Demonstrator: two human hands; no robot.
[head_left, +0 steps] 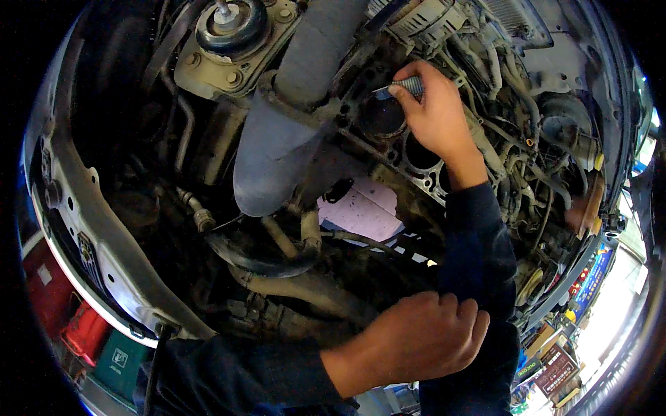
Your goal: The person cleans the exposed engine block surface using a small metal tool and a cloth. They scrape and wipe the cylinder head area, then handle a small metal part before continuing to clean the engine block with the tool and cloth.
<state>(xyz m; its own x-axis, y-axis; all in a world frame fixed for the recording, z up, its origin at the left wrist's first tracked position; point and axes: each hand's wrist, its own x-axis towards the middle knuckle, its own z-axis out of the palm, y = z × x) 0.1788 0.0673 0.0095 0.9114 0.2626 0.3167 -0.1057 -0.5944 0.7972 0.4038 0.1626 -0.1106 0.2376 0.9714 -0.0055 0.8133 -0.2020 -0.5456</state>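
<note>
My right hand [437,114] reaches over the exposed engine block [436,182]. Its thumb and fingers pinch a small scraper [414,86] with a ribbed grey grip. The flat blade points left, over the rim of a dark round cylinder bore [381,118]. Partly beneath my wrist lies a second bore [419,154]. Closer to me, my left hand [416,340] is curled into a fist in front of my right sleeve [479,256]. Its fingertips are turned out of sight, so I cannot tell whether anything is in it.
A wide grey air duct [277,152] stands left of the block. Behind it is a round black mount [232,31] on a bolted bracket. Hoses and cables [534,132] crowd the right side. Pinkish sheet material [361,208] shows low in the bay. The front body panel [111,229] curves along the left.
</note>
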